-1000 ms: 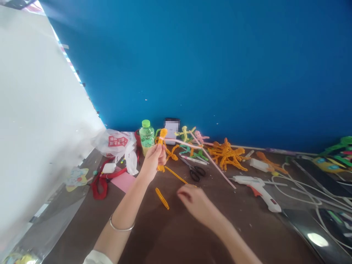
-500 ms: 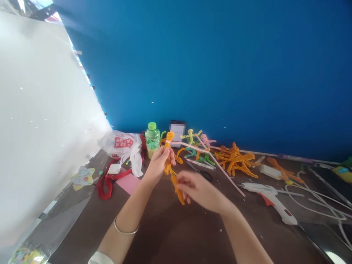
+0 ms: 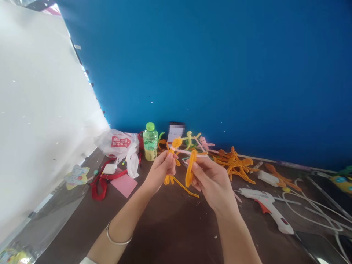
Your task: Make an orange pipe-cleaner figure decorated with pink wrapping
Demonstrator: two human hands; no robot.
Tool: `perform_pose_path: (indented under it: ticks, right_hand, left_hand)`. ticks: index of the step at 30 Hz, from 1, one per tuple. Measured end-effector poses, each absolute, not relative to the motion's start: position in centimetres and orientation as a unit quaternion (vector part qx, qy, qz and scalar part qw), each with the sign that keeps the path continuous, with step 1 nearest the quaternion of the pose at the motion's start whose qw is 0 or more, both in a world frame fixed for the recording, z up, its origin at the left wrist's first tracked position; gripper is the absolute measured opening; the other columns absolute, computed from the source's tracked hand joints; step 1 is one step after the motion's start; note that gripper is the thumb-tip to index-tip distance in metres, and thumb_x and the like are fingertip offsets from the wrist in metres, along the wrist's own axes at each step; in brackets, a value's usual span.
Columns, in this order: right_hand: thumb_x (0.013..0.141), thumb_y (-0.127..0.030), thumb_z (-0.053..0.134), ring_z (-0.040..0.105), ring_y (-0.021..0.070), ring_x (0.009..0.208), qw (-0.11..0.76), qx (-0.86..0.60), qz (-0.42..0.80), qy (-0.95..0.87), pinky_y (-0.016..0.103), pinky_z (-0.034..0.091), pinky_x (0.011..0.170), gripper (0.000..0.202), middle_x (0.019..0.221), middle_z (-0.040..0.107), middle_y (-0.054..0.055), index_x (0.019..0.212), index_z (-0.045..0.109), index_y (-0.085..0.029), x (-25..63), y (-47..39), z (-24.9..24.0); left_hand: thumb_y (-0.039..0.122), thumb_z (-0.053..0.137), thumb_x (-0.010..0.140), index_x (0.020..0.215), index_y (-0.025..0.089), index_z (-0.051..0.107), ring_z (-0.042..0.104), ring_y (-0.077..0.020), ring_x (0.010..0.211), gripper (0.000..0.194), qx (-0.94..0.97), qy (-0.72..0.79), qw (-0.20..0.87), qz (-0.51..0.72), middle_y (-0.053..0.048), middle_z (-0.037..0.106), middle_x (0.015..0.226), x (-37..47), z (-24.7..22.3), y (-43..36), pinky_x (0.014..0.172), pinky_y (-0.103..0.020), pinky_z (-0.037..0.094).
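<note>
My left hand (image 3: 161, 169) is closed around an orange pipe-cleaner figure (image 3: 176, 143), whose wound head sticks up above the fingers. A pale pink pipe cleaner (image 3: 184, 151) circles it just below the head and trails to the right. Under the hand, orange ends hang down, and one thin orange strand (image 3: 189, 191) slants toward the right. My right hand (image 3: 213, 179) pinches a folded orange pipe-cleaner loop (image 3: 190, 169) upright between thumb and fingers, a short way right of the figure. Whether this loop joins the figure is hidden by the hands.
A green-capped bottle (image 3: 150, 145), a plastic bag (image 3: 118, 143) and a red strap (image 3: 99, 190) lie left. Behind stand small yellow (image 3: 189, 138) and pink (image 3: 204, 143) figures. At right are an orange pipe-cleaner pile (image 3: 235, 165), a glue gun (image 3: 268, 203) and white cables (image 3: 308, 209).
My right hand has risen and moved right, bringing the orange loop up beside the figure. The thin orange strand now sticks out free below. My left hand keeps its hold, and the figure leans right.
</note>
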State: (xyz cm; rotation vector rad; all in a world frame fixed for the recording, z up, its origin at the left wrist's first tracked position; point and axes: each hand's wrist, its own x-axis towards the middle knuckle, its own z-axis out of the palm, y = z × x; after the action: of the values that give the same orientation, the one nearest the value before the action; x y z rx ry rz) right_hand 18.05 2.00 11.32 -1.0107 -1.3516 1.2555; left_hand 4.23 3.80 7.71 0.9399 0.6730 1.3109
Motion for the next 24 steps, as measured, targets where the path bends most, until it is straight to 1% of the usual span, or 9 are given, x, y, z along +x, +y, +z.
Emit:
perform_pose_path:
  ticks: [3, 6, 9, 12, 15, 18, 21, 24]
  right_hand:
    - [0.075, -0.041, 0.058, 0.039, 0.0080, 0.037, 0.477, -0.461, 0.456, -0.594, 0.020, 0.032, 0.033, 0.025, 0.044, 0.045, -0.004, 0.076, 0.060, -0.016, 17.6, 1.7, 11.3]
    - [0.074, -0.041, 0.057, 0.042, 0.0078, 0.038, 0.477, -0.484, 0.415, -0.605, 0.020, 0.033, 0.034, 0.025, 0.049, 0.049, -0.002, 0.077, 0.062, -0.016, 16.9, 1.4, 11.4]
    - [0.075, -0.041, 0.056, 0.042, 0.0069, 0.037, 0.479, -0.471, 0.457, -0.584, 0.019, 0.032, 0.032, 0.025, 0.051, 0.050, -0.002, 0.078, 0.059, -0.016, 16.4, 1.3, 11.4]
    - [0.076, -0.044, 0.054, 0.039, 0.0060, 0.033, 0.460, -0.449, 0.516, -0.567, 0.018, 0.030, 0.031, 0.027, 0.046, 0.046, -0.004, 0.073, 0.056, -0.017, 16.3, 1.3, 11.5]
    - [0.074, -0.044, 0.056, 0.040, 0.0065, 0.033, 0.461, -0.445, 0.522, -0.564, 0.018, 0.032, 0.031, 0.027, 0.044, 0.044, -0.005, 0.069, 0.055, -0.018, 16.4, 1.4, 11.5]
    - [0.073, -0.042, 0.059, 0.042, 0.0071, 0.037, 0.465, -0.443, 0.527, -0.557, 0.018, 0.034, 0.032, 0.025, 0.048, 0.045, -0.004, 0.067, 0.055, -0.017, 16.4, 1.4, 11.3]
    - [0.073, -0.040, 0.059, 0.040, 0.0063, 0.037, 0.463, -0.425, 0.564, -0.535, 0.017, 0.031, 0.031, 0.024, 0.050, 0.044, -0.004, 0.068, 0.055, -0.017, 16.4, 1.4, 11.1]
    - [0.072, -0.039, 0.060, 0.037, 0.0055, 0.037, 0.473, -0.403, 0.591, -0.514, 0.017, 0.028, 0.031, 0.023, 0.051, 0.045, -0.004, 0.068, 0.055, -0.016, 16.4, 1.5, 10.8]
  left_hand:
    - [0.043, 0.050, 0.079, 0.076, 0.017, 0.049, 0.024, -0.0043, 0.045, 0.026, 0.419, 0.296, 0.633, 0.579, 0.007, 0.028, 0.053, 4.8, 7.6, 3.6, 0.044, -0.018, 0.023]
    - [0.043, 0.049, 0.079, 0.077, 0.017, 0.050, 0.031, -0.0051, 0.049, 0.025, 0.427, 0.319, 0.608, 0.588, 0.005, 0.036, 0.058, 5.3, 7.3, 3.4, 0.047, -0.017, 0.028]
    - [0.044, 0.047, 0.079, 0.079, 0.018, 0.052, 0.037, -0.0064, 0.053, 0.026, 0.432, 0.345, 0.584, 0.595, 0.004, 0.042, 0.063, 5.6, 7.1, 3.2, 0.050, -0.017, 0.033]
    - [0.046, 0.048, 0.078, 0.080, 0.019, 0.053, 0.041, -0.0075, 0.054, 0.028, 0.437, 0.354, 0.573, 0.595, 0.003, 0.045, 0.064, 5.8, 7.3, 2.9, 0.051, -0.018, 0.036]
    - [0.045, 0.049, 0.078, 0.080, 0.019, 0.053, 0.044, -0.0084, 0.058, 0.027, 0.446, 0.364, 0.540, 0.614, 0.002, 0.048, 0.067, 5.9, 7.6, 2.6, 0.055, -0.019, 0.039]
    - [0.044, 0.048, 0.079, 0.081, 0.019, 0.055, 0.048, -0.0105, 0.067, 0.026, 0.454, 0.386, 0.507, 0.623, -0.001, 0.052, 0.073, 5.9, 7.9, 2.2, 0.063, -0.021, 0.042]
    - [0.046, 0.046, 0.079, 0.084, 0.020, 0.057, 0.052, -0.0134, 0.076, 0.029, 0.463, 0.417, 0.491, 0.609, -0.002, 0.056, 0.077, 5.9, 7.8, 1.9, 0.069, -0.023, 0.044]
    - [0.049, 0.041, 0.081, 0.093, 0.020, 0.056, 0.054, -0.0152, 0.083, 0.035, 0.479, 0.443, 0.476, 0.590, -0.003, 0.058, 0.081, 6.0, 7.6, 1.6, 0.075, -0.025, 0.045]
